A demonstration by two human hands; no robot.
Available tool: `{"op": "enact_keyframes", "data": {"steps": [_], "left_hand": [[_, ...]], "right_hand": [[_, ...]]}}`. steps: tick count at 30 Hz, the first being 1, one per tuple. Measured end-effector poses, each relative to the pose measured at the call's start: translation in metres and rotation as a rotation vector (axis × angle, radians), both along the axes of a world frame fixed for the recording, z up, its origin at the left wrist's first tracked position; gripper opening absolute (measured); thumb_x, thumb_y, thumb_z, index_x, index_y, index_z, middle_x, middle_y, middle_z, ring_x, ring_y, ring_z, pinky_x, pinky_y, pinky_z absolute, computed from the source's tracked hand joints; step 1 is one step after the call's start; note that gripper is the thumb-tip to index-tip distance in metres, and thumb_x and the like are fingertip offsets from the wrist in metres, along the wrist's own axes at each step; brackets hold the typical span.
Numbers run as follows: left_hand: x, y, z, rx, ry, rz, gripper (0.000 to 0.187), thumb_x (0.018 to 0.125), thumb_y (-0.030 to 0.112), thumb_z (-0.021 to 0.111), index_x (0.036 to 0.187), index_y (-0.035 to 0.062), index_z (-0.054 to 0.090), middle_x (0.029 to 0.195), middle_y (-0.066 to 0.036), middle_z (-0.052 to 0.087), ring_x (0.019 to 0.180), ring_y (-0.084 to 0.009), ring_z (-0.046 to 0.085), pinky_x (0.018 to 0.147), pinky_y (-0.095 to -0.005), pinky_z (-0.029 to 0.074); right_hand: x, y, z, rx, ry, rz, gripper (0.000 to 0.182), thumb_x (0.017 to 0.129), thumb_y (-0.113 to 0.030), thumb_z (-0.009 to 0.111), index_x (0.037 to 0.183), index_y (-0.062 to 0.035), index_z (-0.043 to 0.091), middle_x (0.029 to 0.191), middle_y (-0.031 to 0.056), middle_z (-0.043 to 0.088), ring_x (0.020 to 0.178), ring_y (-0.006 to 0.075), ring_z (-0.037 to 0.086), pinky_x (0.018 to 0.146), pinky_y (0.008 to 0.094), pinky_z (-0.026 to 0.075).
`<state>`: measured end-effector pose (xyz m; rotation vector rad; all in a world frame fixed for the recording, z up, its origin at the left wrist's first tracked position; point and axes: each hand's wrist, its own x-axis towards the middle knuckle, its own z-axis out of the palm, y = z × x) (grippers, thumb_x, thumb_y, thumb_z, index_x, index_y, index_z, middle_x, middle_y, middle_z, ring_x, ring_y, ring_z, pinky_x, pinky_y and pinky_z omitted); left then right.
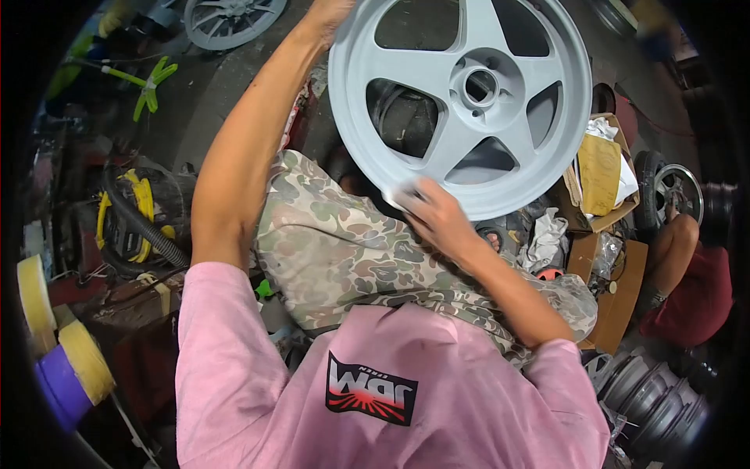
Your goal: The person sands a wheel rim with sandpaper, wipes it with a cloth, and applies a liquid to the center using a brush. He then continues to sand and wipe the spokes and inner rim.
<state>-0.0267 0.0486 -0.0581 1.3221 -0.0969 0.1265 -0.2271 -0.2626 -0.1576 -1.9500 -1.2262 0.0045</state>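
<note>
A pale grey five-spoke wheel rim (506, 102) stands upright in front of my camouflage-clad legs (336, 242), its face toward me. At the top edge of the view, my left hand (334, 17) grips the rim's upper left edge; its fingers are mostly cut off. Low on the rim, my right hand (437, 215) is closed and pressed against the outer lip. Between its fingers is a small whitish piece (400, 193), blurred by motion, whose kind I cannot make out.
An open cardboard box (617, 199) with papers stands at the right. Beyond it, another person (707, 293) sits beside a wheel (678, 191). Stacked rims (652, 402) are at lower right. Tape rolls (82, 363) and a black hose (141, 219) lie at the left.
</note>
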Motion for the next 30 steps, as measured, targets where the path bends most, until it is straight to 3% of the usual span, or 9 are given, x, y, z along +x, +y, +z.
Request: {"op": "enact_keyframes", "data": {"steps": [2, 5, 11, 15, 18, 22, 25, 28, 30], "left_hand": [[-0.006, -0.002, 0.005, 0.054, 0.038, 0.027, 0.041, 0.106, 0.032, 0.059, 0.124, -0.0030, 0.070, 0.114, -0.007, 0.073, 0.098, -0.0134, 0.068, 0.086, -0.0289, 0.055], [-0.006, -0.009, 0.010, 0.038, 0.043, 0.014, 0.041, 0.106, 0.032, 0.059, 0.124, -0.0029, 0.070, 0.113, -0.007, 0.073, 0.097, -0.0131, 0.068, 0.086, -0.0285, 0.055], [0.006, -0.004, -0.006, 0.012, -0.013, -0.005, 0.041, 0.106, 0.033, 0.059, 0.123, -0.0025, 0.071, 0.111, -0.007, 0.074, 0.097, -0.0138, 0.068, 0.085, -0.0284, 0.055], [-0.001, -0.008, 0.003, -0.060, 0.021, -0.065, 0.041, 0.106, 0.033, 0.059, 0.124, -0.0014, 0.070, 0.111, -0.007, 0.074, 0.097, -0.0140, 0.068, 0.085, -0.0285, 0.055], [-0.013, -0.010, 0.011, 0.041, 0.078, 0.011, 0.041, 0.106, 0.033, 0.060, 0.127, -0.0008, 0.069, 0.112, -0.006, 0.073, 0.097, -0.0137, 0.068, 0.086, -0.0283, 0.054], [-0.022, -0.008, 0.022, -0.029, 0.193, -0.066, 0.040, 0.105, 0.031, 0.060, 0.128, -0.0004, 0.069, 0.115, -0.006, 0.073, 0.100, -0.0135, 0.067, 0.087, -0.0284, 0.054], [-0.010, -0.007, 0.015, 0.017, 0.089, -0.033, 0.039, 0.105, 0.030, 0.061, 0.129, -0.0005, 0.069, 0.116, -0.006, 0.073, 0.103, -0.0128, 0.066, 0.088, -0.0282, 0.053], [-0.011, -0.003, 0.013, 0.107, 0.038, -0.051, 0.039, 0.105, 0.028, 0.062, 0.130, -0.0010, 0.068, 0.117, -0.006, 0.073, 0.105, -0.0122, 0.065, 0.089, -0.0280, 0.053], [-0.015, -0.010, 0.016, 0.007, 0.083, -0.153, 0.049, 0.107, 0.038, 0.054, 0.135, -0.0013, 0.064, 0.120, -0.008, 0.072, 0.109, -0.0151, 0.066, 0.093, -0.0287, 0.052]], "right_hand": [[0.009, 0.056, 0.023, 0.117, 0.007, -0.075, 0.035, 0.079, -0.002, 0.073, 0.113, -0.0005, 0.066, 0.107, 0.0155, 0.060, 0.100, 0.0366, 0.061, 0.085, 0.0438, 0.053], [0.007, 0.045, 0.017, 0.077, -0.107, 0.022, 0.039, 0.078, -0.003, 0.073, 0.116, -0.0004, 0.066, 0.111, 0.0154, 0.062, 0.103, 0.0362, 0.062, 0.088, 0.0430, 0.054], [-0.006, -0.090, -0.012, -0.294, -0.334, 0.031, 0.045, 0.083, -0.012, 0.069, 0.128, -0.0086, 0.068, 0.135, 0.0071, 0.064, 0.127, 0.0290, 0.061, 0.106, 0.0442, 0.049], [0.014, -0.008, -0.002, -0.151, -0.520, 0.127, 0.047, 0.086, -0.016, 0.066, 0.133, -0.0085, 0.066, 0.143, 0.0060, 0.061, 0.134, 0.0279, 0.056, 0.110, 0.0468, 0.044], [0.059, 0.082, 0.027, 0.101, -0.576, 0.000, 0.044, 0.088, -0.019, 0.066, 0.131, -0.0071, 0.066, 0.140, 0.0081, 0.061, 0.135, 0.0273, 0.054, 0.105, 0.0450, 0.045], [0.086, 0.116, 0.049, 0.173, -0.572, -0.053, 0.042, 0.090, -0.021, 0.067, 0.129, -0.0056, 0.066, 0.138, 0.0100, 0.061, 0.134, 0.0273, 0.053, 0.100, 0.0455, 0.045], [0.053, 0.052, 0.015, -0.075, -0.655, 0.272, 0.043, 0.091, -0.017, 0.061, 0.131, -0.0007, 0.066, 0.146, 0.0100, 0.055, 0.144, 0.0263, 0.046, 0.114, 0.0422, 0.042], [0.039, 0.014, 0.001, -0.095, -0.578, 0.351, 0.043, 0.088, -0.016, 0.062, 0.129, -0.0014, 0.068, 0.146, 0.0077, 0.055, 0.140, 0.0267, 0.050, 0.115, 0.0445, 0.044], [0.047, 0.022, 0.009, -0.086, -0.616, 0.365, 0.042, 0.087, -0.014, 0.063, 0.126, -0.0009, 0.069, 0.145, 0.0077, 0.057, 0.139, 0.0267, 0.051, 0.115, 0.0450, 0.044]]}}
